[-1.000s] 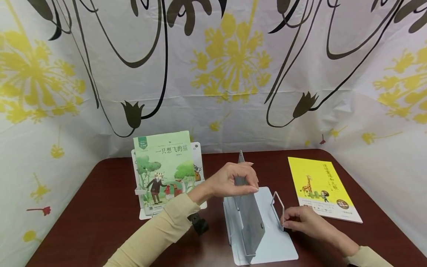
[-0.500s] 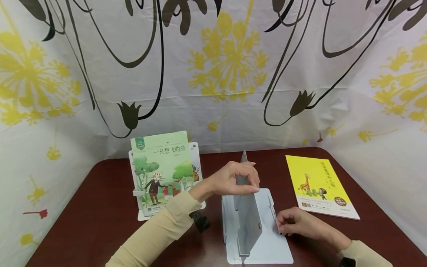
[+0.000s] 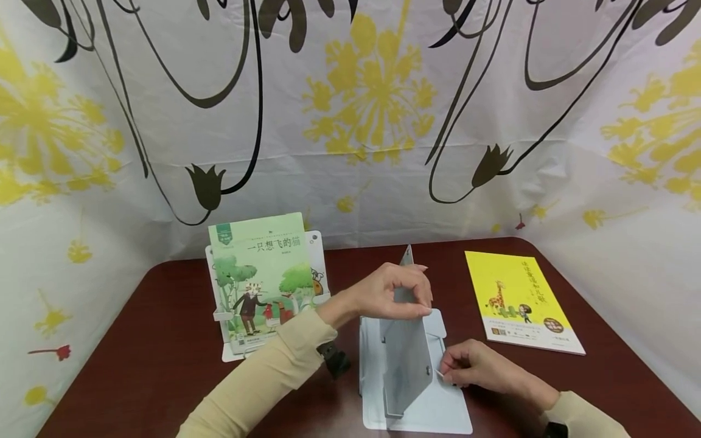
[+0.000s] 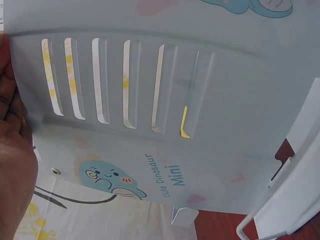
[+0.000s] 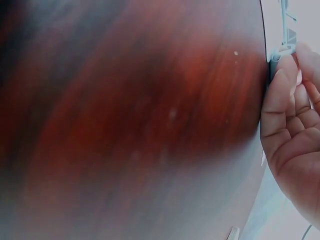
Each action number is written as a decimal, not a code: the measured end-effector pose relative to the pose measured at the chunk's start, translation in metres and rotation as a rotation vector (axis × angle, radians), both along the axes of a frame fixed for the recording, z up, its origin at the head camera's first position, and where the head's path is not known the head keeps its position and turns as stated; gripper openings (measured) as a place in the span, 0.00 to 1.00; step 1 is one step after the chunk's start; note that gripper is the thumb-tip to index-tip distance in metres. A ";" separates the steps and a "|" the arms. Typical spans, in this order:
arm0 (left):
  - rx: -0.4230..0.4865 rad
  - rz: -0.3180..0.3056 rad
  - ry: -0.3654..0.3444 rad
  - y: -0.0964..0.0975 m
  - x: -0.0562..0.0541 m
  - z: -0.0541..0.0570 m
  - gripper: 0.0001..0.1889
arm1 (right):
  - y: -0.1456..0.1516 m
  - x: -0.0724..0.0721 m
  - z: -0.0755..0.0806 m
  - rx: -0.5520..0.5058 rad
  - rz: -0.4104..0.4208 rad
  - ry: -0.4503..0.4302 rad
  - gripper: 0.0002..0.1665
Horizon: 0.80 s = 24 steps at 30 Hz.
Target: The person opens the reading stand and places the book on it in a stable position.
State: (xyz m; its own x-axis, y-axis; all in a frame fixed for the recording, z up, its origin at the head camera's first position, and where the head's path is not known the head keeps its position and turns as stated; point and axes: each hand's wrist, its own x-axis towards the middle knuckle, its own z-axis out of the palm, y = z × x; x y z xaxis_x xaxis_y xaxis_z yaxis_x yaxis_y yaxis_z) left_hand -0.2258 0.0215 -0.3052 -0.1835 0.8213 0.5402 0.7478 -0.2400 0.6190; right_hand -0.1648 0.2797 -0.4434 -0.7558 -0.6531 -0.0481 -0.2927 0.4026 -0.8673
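Note:
A white metal book stand (image 3: 408,371) stands side-on on the table, its panel raised from a flat base plate (image 3: 443,410). Slots and a "Cute Dinosaur Mini" print show on the panel (image 4: 240,110) in the left wrist view. My left hand (image 3: 383,293) pinches the panel's upper edge between thumb and fingers. At the right side of the base, my right hand (image 3: 484,368) pinches a thin wire support (image 5: 286,50) at its end. The wire now leans low over the base, partly hidden by the fingers.
A green picture book (image 3: 268,274) leans on another white stand (image 3: 317,255) at the left, behind my left forearm. A yellow book (image 3: 512,283) lies flat on the dark red table (image 3: 142,365) at the right. A patterned cloth (image 3: 350,201) hangs behind.
My right hand has moved left, tipping the wire support from nearly upright down toward the base. My left hand keeps its pinch on the panel's edge.

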 end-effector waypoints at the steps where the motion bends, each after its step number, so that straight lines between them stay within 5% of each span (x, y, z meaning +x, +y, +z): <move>1: -0.001 0.002 0.003 0.000 0.000 0.000 0.05 | -0.001 0.000 0.001 0.004 0.003 0.002 0.01; 24: 0.015 -0.001 0.033 0.014 0.000 -0.004 0.04 | -0.012 -0.005 0.002 -0.014 0.011 0.012 0.07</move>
State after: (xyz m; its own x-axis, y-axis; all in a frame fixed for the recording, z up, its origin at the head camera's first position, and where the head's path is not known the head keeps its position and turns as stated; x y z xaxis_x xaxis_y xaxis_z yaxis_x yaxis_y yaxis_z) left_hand -0.2261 0.0354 -0.3096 -0.1648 0.8129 0.5586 0.7675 -0.2501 0.5903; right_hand -0.1700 0.2680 -0.4414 -0.7491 -0.6618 -0.0303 -0.3073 0.3876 -0.8691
